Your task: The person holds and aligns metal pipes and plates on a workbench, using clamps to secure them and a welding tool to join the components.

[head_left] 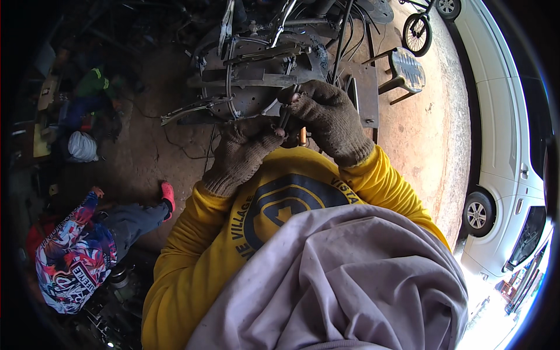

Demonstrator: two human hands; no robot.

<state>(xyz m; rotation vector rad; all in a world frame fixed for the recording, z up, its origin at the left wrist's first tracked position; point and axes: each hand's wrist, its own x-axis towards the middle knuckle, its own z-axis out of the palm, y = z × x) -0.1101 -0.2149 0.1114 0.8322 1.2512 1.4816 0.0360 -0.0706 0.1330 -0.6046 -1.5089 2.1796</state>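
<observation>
Item 1. Second person [81, 248], far left of the fingers, patterned shirt, crouched on the workshop floor [157, 146]; not part of the work in hand.

Item 2. Left hand [242, 154], brown knit glove, yellow sleeve. Fingers curled and pressed together round the lower end of a thin dark tool [286, 116], thumb tip touching it just below the right fingers.

Item 3. Thin dark tool, rod-like, upright, caught between both hands. A short brass-coloured piece [303, 136] shows just beneath the right fingers; whether it belongs to the tool cannot be told.

Item 4. Right hand [329, 119], same kind of glove. Fingers closed over the upper end of the tool, knuckles up, touching the left fingers.

Item 5. Metal assembly [262, 81], dark plates, rods and cables, directly beyond the fingertips; the tool's top lies against its near edge.

Item 6. Metal stool [402, 70], right of the fingers, well apart. White van [501, 146] farther right.

Step in hand, judged: fitting or adjusting a small part at the near edge of the assembly, both hands steadying the tool.

Next move, judged: calls for a firm two-handed hold and a careful line into the assembly, as the gloves hide the contact point.
</observation>
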